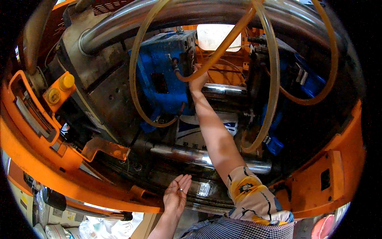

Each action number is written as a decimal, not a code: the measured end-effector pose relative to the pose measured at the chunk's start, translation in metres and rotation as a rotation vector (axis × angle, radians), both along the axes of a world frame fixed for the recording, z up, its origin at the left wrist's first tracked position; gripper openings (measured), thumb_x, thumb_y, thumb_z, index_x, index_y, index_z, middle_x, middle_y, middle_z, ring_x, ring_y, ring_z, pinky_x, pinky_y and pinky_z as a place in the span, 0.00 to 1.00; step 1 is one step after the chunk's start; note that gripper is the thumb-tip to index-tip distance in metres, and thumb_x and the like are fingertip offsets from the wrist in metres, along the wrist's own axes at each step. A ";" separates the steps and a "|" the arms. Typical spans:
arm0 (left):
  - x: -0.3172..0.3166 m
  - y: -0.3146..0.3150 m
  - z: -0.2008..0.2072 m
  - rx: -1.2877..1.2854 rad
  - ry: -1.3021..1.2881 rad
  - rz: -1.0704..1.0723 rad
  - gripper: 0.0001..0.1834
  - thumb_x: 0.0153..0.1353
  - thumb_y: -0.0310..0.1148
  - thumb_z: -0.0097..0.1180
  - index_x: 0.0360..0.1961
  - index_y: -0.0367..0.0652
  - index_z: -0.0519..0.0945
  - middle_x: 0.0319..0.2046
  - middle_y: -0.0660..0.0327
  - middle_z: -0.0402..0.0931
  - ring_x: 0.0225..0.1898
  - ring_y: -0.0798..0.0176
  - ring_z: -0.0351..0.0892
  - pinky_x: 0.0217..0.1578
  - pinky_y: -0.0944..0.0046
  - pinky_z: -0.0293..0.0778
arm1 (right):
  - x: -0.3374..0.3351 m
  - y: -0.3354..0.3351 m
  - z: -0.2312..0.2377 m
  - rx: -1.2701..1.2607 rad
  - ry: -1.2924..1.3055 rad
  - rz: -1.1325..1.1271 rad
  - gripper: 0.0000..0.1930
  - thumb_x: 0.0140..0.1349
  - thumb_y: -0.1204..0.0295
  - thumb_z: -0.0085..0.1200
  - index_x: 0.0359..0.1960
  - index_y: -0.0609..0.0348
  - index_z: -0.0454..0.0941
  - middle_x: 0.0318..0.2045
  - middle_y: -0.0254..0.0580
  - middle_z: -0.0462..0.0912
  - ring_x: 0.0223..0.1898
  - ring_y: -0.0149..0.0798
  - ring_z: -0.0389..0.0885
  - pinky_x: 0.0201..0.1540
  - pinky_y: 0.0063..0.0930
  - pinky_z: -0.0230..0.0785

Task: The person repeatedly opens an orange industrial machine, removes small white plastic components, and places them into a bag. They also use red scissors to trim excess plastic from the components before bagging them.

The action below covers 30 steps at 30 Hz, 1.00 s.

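Observation:
My right arm, in a patterned sleeve, stretches far into a machine with an orange frame. My right hand (198, 81) is at the inner face of a blue mould block (164, 89). A yellowish hose (223, 47) crosses in front of this hand, and its fingers are mostly hidden, so I cannot make out what they touch. My left hand (176, 195) is held low at the machine's front edge, palm up with fingers stretched out and a ring on one. Nothing shows in its palm.
Thick steel bars (191, 155) run across the machine, and further hoses (273, 71) loop down in front. A printed white sack (191, 131) lies below the mould. Yellow buttons (67, 81) stick out at the left. Dark mould parts with blue pieces (310, 81) stand opposite.

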State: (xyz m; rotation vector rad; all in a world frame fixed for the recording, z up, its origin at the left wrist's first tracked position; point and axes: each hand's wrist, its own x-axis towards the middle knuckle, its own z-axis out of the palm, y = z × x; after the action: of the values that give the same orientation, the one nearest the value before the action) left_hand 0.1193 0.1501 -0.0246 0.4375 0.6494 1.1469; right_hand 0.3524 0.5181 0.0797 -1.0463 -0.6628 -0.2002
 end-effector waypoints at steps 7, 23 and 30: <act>-0.002 -0.004 -0.004 -0.020 -0.044 0.002 0.22 0.68 0.34 0.34 0.52 0.23 0.58 0.55 0.35 0.57 0.59 0.43 0.60 0.61 0.51 0.59 | -0.008 -0.016 0.004 -0.136 -0.110 0.018 0.17 0.44 0.86 0.45 0.37 0.64 0.80 0.35 0.53 0.77 0.42 0.53 0.70 0.48 0.36 0.63; -0.007 -0.017 0.008 -0.086 0.169 -0.072 0.18 0.64 0.39 0.47 0.44 0.33 0.72 0.21 0.65 0.63 0.22 0.70 0.63 0.25 0.73 0.63 | -0.003 -0.093 0.013 -0.104 0.143 0.431 0.18 0.48 0.87 0.40 0.41 0.67 0.76 0.37 0.48 0.79 0.38 0.43 0.77 0.44 0.30 0.67; -0.006 -0.005 -0.006 -0.008 -0.104 -0.078 0.09 0.63 0.30 0.47 0.38 0.34 0.73 0.29 0.58 0.74 0.29 0.69 0.69 0.32 0.73 0.68 | -0.080 -0.338 -0.030 -0.712 -0.794 1.063 0.09 0.48 0.71 0.61 0.30 0.62 0.81 0.27 0.45 0.81 0.29 0.38 0.80 0.35 0.29 0.71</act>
State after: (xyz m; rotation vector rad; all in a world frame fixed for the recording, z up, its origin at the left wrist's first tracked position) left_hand 0.1130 0.1456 -0.0309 0.3899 0.5419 1.0854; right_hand 0.2727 0.1805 0.0497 -1.1195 -2.0170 0.6333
